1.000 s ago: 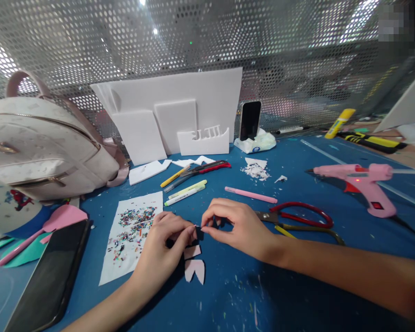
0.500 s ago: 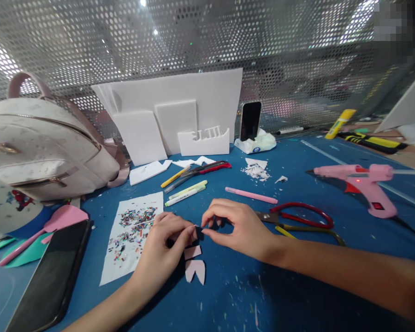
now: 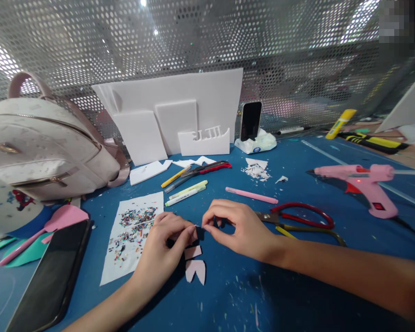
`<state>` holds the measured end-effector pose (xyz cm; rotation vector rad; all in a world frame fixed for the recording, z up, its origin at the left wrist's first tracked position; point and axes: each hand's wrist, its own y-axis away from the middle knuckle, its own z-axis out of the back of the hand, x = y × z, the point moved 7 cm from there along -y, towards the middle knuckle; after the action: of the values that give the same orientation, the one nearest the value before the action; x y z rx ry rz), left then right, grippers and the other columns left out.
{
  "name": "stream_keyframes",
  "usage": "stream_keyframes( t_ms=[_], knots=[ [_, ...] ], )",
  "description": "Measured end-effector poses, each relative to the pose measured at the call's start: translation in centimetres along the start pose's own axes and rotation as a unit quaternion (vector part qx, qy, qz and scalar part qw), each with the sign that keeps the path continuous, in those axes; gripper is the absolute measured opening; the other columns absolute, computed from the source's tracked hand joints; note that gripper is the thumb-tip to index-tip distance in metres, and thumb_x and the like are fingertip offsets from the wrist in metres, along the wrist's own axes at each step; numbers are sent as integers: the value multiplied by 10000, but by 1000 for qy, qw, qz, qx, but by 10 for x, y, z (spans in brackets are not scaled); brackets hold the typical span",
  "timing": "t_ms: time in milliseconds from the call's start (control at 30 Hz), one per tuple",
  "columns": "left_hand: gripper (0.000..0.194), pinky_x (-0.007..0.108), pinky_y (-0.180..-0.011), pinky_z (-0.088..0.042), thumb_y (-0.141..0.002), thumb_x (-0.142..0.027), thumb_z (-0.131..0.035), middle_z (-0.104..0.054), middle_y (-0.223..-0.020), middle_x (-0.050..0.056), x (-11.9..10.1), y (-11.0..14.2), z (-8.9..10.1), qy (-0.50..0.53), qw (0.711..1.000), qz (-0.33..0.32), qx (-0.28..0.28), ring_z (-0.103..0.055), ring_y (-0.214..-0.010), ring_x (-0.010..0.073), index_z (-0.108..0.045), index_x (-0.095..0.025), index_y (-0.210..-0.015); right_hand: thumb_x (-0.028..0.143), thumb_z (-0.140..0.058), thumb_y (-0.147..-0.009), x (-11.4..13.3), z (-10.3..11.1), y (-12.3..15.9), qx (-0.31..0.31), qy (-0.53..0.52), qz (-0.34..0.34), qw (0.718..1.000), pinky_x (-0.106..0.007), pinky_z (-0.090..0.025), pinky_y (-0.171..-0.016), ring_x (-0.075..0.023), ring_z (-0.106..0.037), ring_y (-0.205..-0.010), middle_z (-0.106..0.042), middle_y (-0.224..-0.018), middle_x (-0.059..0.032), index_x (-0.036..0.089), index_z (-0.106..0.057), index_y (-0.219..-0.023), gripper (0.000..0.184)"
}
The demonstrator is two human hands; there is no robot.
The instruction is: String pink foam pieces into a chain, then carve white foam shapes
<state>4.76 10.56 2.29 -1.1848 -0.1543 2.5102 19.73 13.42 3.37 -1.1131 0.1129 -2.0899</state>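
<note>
My left hand (image 3: 169,237) is closed in a pinch beside the paper sheet (image 3: 107,269). Whatever its fingers hold is mostly hidden; only a tiny pinkish bit shows at the fingertips. Facing it, my right hand (image 3: 240,228) pinches thumb and index finger together, a small gap from the left fingertips. Anything between these fingers is too small to name. Just below the left hand lie a small pink strip (image 3: 192,251) and a pale pink cut-out with two pointed lobes (image 3: 195,271). Many coloured beads and sequins (image 3: 138,216) are scattered over the sheet.
Scissors with red and olive handles (image 3: 306,216) lie by my right wrist. A pink glue gun (image 3: 370,186) rests at right, its light lit. Behind are a pink pen (image 3: 251,195), a red cutter (image 3: 216,167) and white foam boards (image 3: 141,138). A dark phone (image 3: 50,276) lies left.
My right fingertips have shifted very slightly, with thumb and index finger now a little closer together. My left hand and the pink pieces stay where they were.
</note>
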Motion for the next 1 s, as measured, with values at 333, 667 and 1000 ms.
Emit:
stream_keyframes(
  t_ms=[333,667,1000],
  knots=[
    [332,383,-816,-360,-999,-291,-475,-660,-678,-16,-1,-1,0,-4,1000,1,-3,-561,-715,186,-647,-223,-723,170,-601,-896,0,1,2,1,-8,-7,1000,-273,-439,-671,-129,-564,-736,-646,-878,1,203,-650,-902,59],
    [325,409,-847,-358,-1001,-277,-478,-662,-679,-15,-1,1,0,-11,1000,-8,1,-565,-720,190,-656,-232,-733,164,-689,-838,0,1,1,-5,-20,-18,1000,-268,-452,-677,-133,-570,-765,-634,-892,15,225,-582,-914,145],
    [319,418,-857,-353,-1005,-266,-457,-668,-697,-13,-4,0,-1,-31,999,-32,2,-565,-709,185,-638,-231,-744,156,-689,-858,0,1,2,-10,-21,5,1000,-264,-429,-659,-132,-573,-774,-617,-865,20,226,-572,-890,140]
  ],
)
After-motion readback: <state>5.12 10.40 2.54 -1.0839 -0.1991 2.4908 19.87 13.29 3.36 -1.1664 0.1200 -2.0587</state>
